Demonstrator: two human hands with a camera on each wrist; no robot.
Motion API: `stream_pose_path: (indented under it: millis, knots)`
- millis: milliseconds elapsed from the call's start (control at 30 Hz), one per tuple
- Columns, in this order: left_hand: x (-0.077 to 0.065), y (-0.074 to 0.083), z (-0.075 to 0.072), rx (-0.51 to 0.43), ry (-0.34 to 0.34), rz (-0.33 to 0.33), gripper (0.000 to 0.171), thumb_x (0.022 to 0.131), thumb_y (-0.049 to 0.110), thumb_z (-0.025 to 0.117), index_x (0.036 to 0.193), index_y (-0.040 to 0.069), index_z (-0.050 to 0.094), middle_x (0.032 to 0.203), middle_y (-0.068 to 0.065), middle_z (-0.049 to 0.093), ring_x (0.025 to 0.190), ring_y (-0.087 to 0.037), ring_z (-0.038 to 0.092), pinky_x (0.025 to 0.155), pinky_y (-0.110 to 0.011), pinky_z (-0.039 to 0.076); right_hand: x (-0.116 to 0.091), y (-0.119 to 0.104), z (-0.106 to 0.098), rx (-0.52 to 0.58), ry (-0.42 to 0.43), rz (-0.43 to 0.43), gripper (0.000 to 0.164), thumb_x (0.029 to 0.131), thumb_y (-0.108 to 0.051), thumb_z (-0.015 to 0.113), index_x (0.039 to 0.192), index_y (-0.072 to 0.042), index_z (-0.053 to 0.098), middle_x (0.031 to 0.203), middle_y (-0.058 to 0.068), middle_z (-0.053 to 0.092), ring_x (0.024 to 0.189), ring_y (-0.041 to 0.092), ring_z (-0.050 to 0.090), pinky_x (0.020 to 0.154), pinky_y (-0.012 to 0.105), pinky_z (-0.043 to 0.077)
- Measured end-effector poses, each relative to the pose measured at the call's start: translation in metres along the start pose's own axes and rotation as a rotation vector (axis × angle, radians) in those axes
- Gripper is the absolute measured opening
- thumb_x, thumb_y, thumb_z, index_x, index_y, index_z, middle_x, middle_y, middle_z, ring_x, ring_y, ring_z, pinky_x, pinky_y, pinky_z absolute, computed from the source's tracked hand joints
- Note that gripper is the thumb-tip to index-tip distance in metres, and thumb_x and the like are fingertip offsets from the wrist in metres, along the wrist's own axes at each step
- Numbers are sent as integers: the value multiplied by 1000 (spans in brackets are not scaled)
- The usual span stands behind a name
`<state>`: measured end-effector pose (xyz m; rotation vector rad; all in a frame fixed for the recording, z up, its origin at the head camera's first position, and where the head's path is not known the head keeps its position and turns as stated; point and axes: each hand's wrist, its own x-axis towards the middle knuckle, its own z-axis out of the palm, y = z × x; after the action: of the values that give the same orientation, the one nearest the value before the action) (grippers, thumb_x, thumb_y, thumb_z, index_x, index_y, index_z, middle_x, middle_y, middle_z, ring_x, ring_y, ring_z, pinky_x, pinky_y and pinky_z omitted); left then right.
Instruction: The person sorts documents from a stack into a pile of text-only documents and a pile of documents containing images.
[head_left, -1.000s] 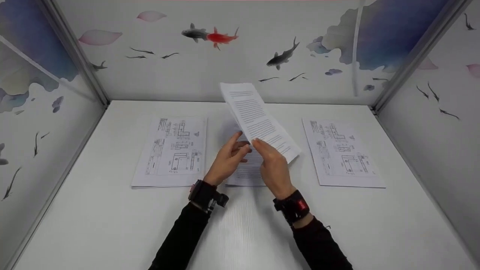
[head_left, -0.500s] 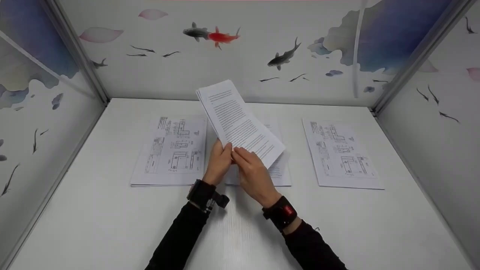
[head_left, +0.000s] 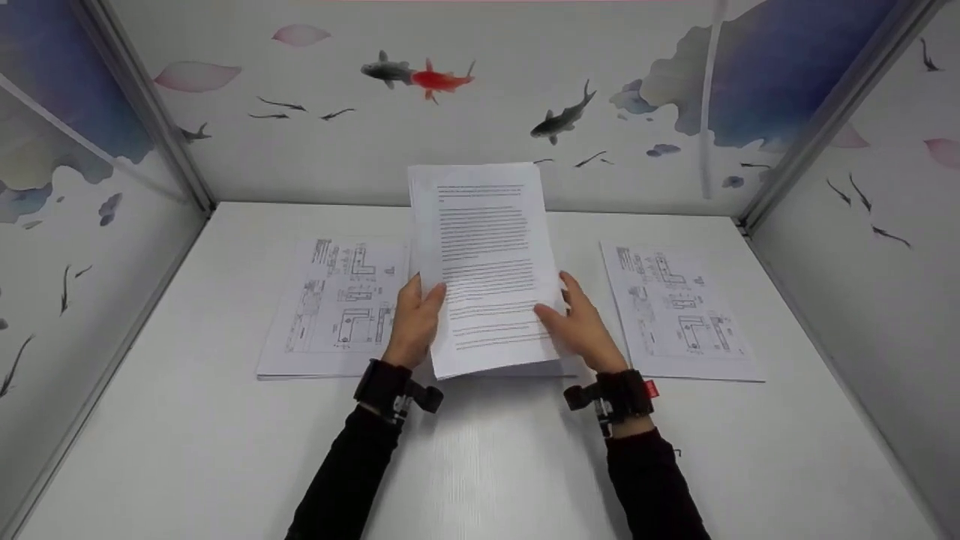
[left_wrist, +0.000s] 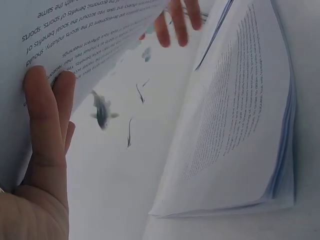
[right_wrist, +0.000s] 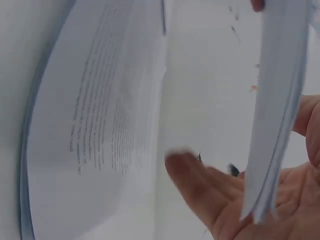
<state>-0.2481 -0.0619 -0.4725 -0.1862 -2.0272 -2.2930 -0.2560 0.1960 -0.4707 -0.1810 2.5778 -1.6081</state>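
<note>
A thin stack of printed sheets [head_left: 491, 247] is held upright above the table, its text facing me. My left hand [head_left: 411, 322] grips its left edge, thumb on the front; in the left wrist view, the fingers [left_wrist: 45, 115] lie against the printed back. At the right edge is my right hand [head_left: 589, 330], its thumb overlapping the front. In the right wrist view, the stack's loose lower corners [right_wrist: 262, 205] pass between that thumb and the spread, straight fingers [right_wrist: 195, 185]. Below lies another pile of text pages [left_wrist: 240, 125], mostly hidden by the held stack in the head view.
Piles of technical drawings lie on either side, a left pile [head_left: 322, 315] and a right pile [head_left: 682, 322]. The white table [head_left: 480, 465] is enclosed by a back wall [head_left: 300, 157] painted with fish and side panels.
The stack was tilted in the right hand, then came to the left hand. It now stands nearly straight and central, with the left hand gripping it and the right hand moved out to its right edge.
</note>
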Motion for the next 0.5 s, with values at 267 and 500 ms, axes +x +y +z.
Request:
stream_pose_path:
  millis: [267,500]
  knots:
    - [2,-2,1,50,30,21,45,108,22,44,152,21,37,135,-1,61,117,-19,64,101,-39,49,0,-4,-2,305,-64,21,59,103,-8,51,157,-14,28,119,22,65,84,20,71,67,32,57]
    - [1,-1,1,165,6,-166,44,107,27,44,150,16,39,138,-4,58,118,-18,59,97,-34,47,2,3,0,384,84,20,40,105,-9,48,145,-2,45,111,21,71,78,17,72,65,28,57]
